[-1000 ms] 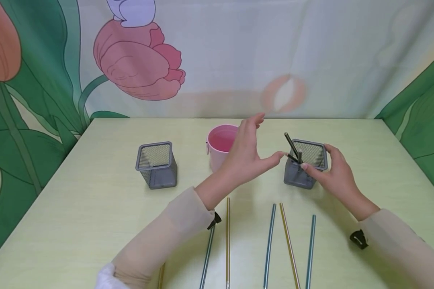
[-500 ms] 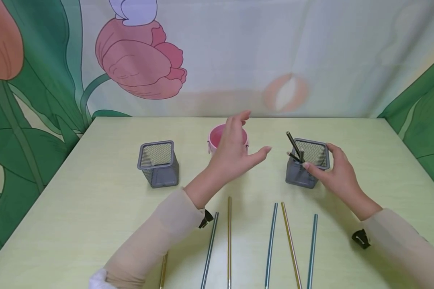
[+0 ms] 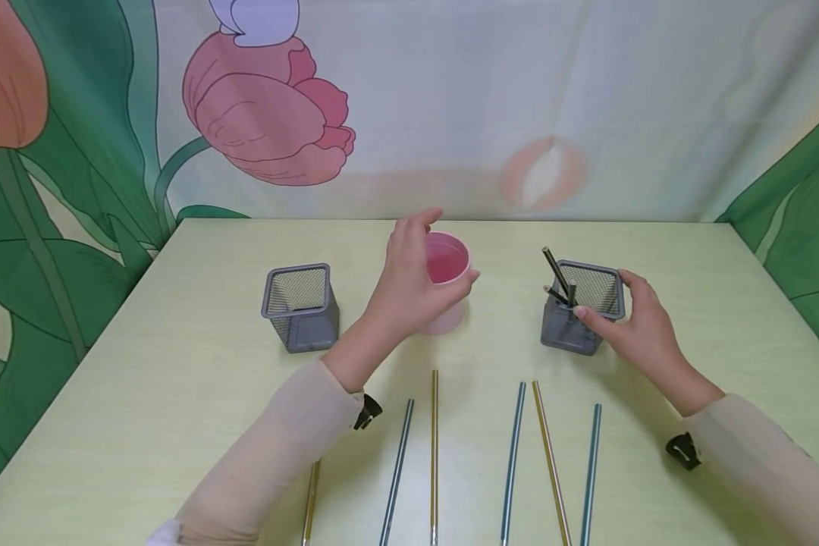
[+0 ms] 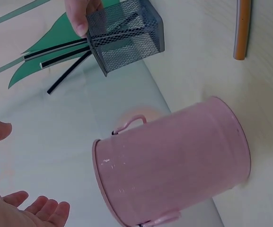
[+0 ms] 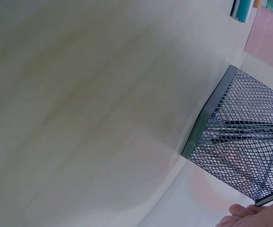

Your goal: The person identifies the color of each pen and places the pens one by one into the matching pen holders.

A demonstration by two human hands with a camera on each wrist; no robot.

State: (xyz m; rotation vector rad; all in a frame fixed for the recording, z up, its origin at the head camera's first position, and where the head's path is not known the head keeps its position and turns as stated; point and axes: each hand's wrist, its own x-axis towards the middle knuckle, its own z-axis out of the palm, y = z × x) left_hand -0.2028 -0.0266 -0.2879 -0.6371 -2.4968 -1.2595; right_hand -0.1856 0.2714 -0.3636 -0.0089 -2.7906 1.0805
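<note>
Your open left hand (image 3: 409,280) has moved from mid-table to the pink cup (image 3: 447,282), hiding its left side, while your right hand (image 3: 631,322) keeps gripping the mesh holder (image 3: 582,307).

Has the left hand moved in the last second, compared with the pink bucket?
Yes. The left hand has moved left, away from the right mesh holder, and now reaches the pink bucket.

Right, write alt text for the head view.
A person's left hand reaches around a pink cup at the middle of a pale green table, while the right hand grips a mesh pen holder with dark straws in it. A second mesh holder stands left; six metal straws lie near.
</note>
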